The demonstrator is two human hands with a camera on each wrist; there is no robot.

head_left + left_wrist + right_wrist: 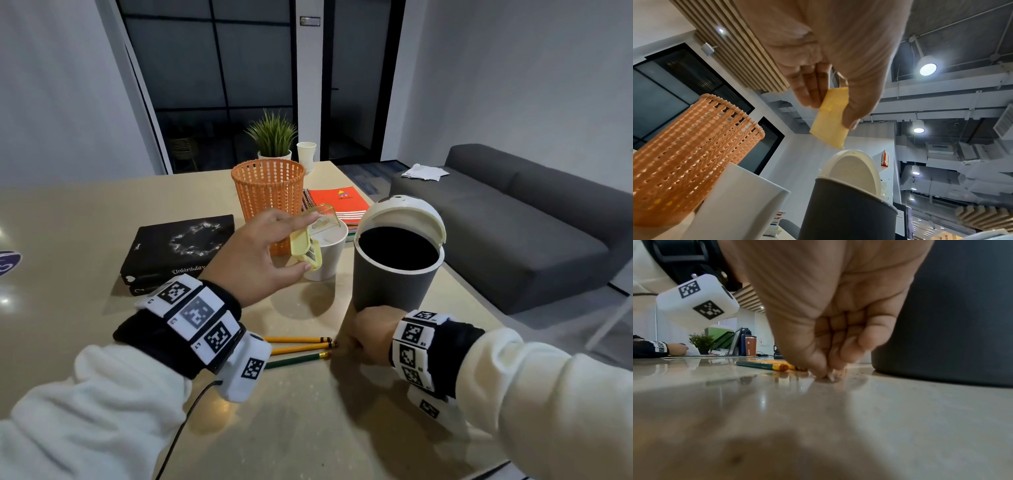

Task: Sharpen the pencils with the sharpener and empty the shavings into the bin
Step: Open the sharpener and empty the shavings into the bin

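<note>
My left hand (298, 244) pinches a pale yellow sharpener (310, 255) between thumb and fingers and holds it tilted in the air. Its clear shavings case (325, 219) points toward the bin. The dark grey bin (394, 281) stands just right of it with its white lid (404, 212) swung open. In the left wrist view the sharpener (830, 120) hangs above the bin (844, 211). My right hand (828, 374) is down on the table at the bin's base, fingertips bunched on a few brown shavings (839, 372). Three pencils (298, 348) lie side by side beside it.
A white cup (325, 260) stands under the sharpener, with an orange mesh basket (269, 195) behind it. A black book (178, 246) lies to the left and an orange notebook (339, 202) at the back. The table's edge runs right of the bin, with a grey sofa (513, 222) beyond.
</note>
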